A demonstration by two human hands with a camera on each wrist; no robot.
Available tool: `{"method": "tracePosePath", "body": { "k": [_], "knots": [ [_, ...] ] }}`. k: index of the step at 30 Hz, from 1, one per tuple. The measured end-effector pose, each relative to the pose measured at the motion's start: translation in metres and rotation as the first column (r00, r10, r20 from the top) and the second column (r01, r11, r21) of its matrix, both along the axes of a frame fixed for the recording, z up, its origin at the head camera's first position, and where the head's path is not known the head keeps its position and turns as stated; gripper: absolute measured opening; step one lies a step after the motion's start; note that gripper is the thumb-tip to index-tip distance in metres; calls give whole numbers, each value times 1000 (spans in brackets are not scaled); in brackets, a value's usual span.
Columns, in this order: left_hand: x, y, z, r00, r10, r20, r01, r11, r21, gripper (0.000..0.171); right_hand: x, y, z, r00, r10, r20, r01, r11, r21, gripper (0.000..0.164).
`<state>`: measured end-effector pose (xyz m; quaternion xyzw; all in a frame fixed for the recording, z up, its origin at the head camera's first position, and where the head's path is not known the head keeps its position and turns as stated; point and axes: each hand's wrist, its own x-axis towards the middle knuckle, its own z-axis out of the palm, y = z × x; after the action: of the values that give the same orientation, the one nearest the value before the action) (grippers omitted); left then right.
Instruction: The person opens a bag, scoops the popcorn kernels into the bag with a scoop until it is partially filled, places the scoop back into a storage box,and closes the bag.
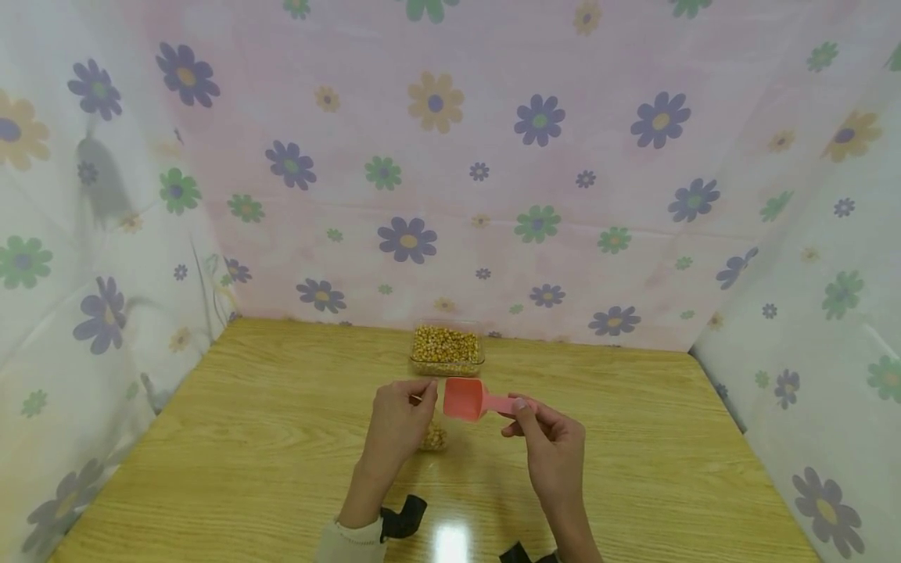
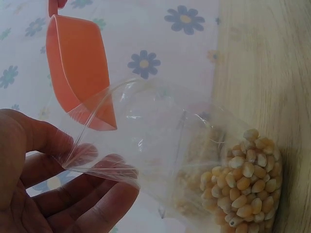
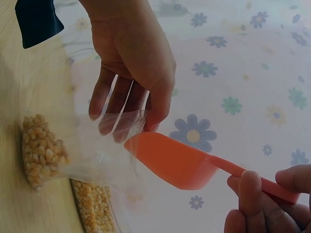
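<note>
A clear plastic bag (image 2: 155,126) stands on the table with corn kernels (image 2: 248,179) gathered in its bottom. My left hand (image 1: 396,422) pinches the bag's rim between thumb and forefinger, and its mouth gapes. My right hand (image 1: 558,450) grips the handle of a coral-coloured scoop (image 1: 463,399). The scoop's tip reaches the bag's mouth and overlaps the film in both wrist views. From the head view the scoop's bowl shows no kernels in it. Much of the bag is hidden behind my left hand there.
A clear rectangular container (image 1: 446,369) full of corn kernels stands toward the back of the wooden table (image 1: 281,407), just beyond my hands. Flower-printed sheets (image 1: 493,195) rise along the back and both sides. Black straps (image 1: 404,518) sit on my wrists.
</note>
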<state>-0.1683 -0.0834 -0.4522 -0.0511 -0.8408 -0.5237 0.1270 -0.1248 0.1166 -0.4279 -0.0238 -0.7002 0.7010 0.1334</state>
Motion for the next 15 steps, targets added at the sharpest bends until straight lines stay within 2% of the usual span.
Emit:
{"method": "tracePosePath", "body": {
  "k": [6,15],
  "knots": [
    [1,0,-1,1000,-4,-9,4,1000,-4,23,4,1,4,1000,-1,-22,1,1000,7,24],
    [0,-1,-1,1000,6,-8,-6,1000,-13,23,7,7,11,989,-52,-140,60,997,54,21]
  ]
}}
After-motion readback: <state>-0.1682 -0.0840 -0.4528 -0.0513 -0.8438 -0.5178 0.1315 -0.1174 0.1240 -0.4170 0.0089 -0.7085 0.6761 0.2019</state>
